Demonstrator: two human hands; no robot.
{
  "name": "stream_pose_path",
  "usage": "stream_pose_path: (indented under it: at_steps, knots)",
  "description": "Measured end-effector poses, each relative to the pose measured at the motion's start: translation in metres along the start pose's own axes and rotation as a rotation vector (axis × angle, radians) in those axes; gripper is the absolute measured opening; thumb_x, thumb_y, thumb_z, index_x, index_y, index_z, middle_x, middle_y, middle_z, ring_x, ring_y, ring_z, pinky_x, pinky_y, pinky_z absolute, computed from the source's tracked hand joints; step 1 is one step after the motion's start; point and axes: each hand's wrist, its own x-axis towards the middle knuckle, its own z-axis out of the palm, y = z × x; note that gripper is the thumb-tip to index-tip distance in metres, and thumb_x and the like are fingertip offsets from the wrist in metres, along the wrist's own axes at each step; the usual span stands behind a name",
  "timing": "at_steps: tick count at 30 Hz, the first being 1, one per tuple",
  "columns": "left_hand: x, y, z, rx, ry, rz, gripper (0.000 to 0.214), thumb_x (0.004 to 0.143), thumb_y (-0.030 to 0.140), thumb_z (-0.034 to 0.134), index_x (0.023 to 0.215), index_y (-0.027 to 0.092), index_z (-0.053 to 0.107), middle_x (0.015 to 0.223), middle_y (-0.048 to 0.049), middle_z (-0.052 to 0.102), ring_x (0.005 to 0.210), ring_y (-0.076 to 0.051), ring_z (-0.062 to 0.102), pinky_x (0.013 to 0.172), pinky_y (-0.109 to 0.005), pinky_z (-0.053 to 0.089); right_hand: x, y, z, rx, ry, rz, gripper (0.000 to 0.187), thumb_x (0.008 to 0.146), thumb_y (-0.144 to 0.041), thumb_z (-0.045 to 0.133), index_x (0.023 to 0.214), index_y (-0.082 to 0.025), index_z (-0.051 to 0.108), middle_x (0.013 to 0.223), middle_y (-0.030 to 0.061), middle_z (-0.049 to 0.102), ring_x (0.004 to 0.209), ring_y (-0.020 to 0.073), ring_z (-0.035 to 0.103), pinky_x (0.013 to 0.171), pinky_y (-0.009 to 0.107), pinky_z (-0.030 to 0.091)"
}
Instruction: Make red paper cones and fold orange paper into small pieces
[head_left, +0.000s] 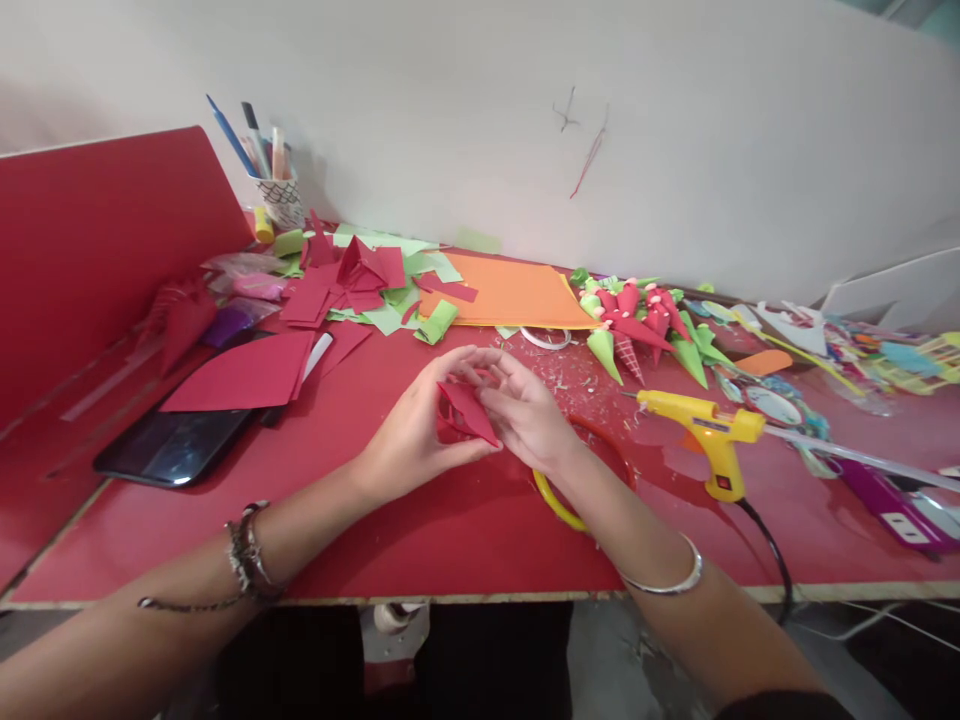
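1. The left hand [409,430] grasps a curved piece of red paper [471,412]; the right hand [534,415] grips its other side.
2. The red paper sits between both hands, above the table [420,550].
3. Shaping seems in hand; the next move probably calls for light finger pressure.

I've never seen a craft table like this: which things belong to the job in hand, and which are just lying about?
Likely the job:
held red paper
cut red sheet
yellow glue gun, perhaps
red and green cones, perhaps

Seemingly just lying about:
phone
pen cup
orange paper
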Motion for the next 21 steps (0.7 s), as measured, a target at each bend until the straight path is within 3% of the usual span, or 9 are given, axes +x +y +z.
stream_pose_path:
  at_steps: [9,12,16,21]
  knots:
    - [-0.001,0.006,0.000,-0.041,0.097,-0.024,0.071,0.070,0.026,0.065,0.128,0.022,0.024,0.092,-0.0027,0.057,0.078,-0.015,0.059,0.075,-0.030,0.049,0.000,0.009,-0.005,-0.128,-0.126,-0.033,0.027,0.073,-0.025,0.062,0.098,-0.027,0.053,0.097,0.0001,0.053,0.092,0.0130,0.053,0.079,0.026,0.046]
    - [0.002,0.009,-0.004,0.012,0.101,-0.006,0.058,0.072,0.026,0.064,0.120,0.021,0.033,0.082,0.0008,0.057,0.073,-0.013,0.059,0.072,-0.027,0.049,-0.001,0.009,-0.004,-0.243,-0.140,-0.049,0.026,0.074,-0.024,0.060,0.099,-0.025,0.052,0.099,0.0009,0.053,0.096,0.0140,0.051,0.084,0.028,0.044]
    - [0.005,0.010,-0.009,0.121,0.096,-0.006,0.038,0.071,0.026,0.065,0.102,0.020,0.043,0.082,0.0002,0.059,0.078,-0.014,0.059,0.073,-0.026,0.047,-0.002,0.005,-0.004,-0.377,-0.063,-0.082,0.021,0.078,-0.024,0.051,0.099,-0.025,0.050,0.099,0.0022,0.053,0.100,0.0160,0.048,0.083,0.031,0.044]
    - [0.005,0.004,-0.012,0.188,0.042,-0.002,0.031,0.074,0.023,0.059,0.100,0.020,0.042,0.092,-0.0030,0.057,0.083,-0.014,0.058,0.070,-0.026,0.047,-0.005,0.003,0.000,-0.607,0.041,-0.281,0.023,0.077,-0.027,0.049,0.099,-0.024,0.045,0.103,0.0041,0.048,0.101,0.0170,0.046,0.092,0.035,0.037]
